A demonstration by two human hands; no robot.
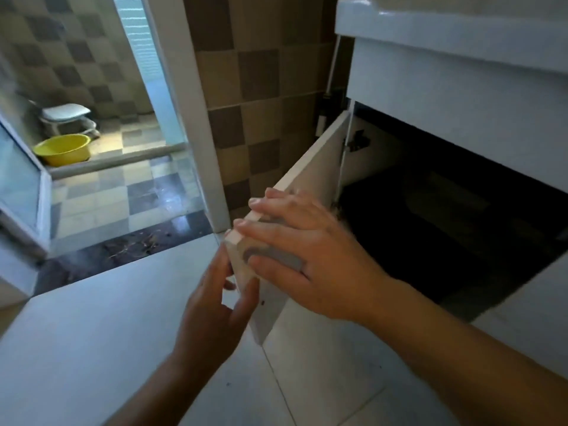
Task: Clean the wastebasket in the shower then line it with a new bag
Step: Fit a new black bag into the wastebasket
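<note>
Gently swing the cabinet door (310, 176) wide, right hand (307, 256) flat on its face, left hand (212, 305) pinching its edge

Glossy tiled floor (92, 192) (wet-looking), smooth white cabinet door (313, 167), plastic basin (63, 149).
</note>
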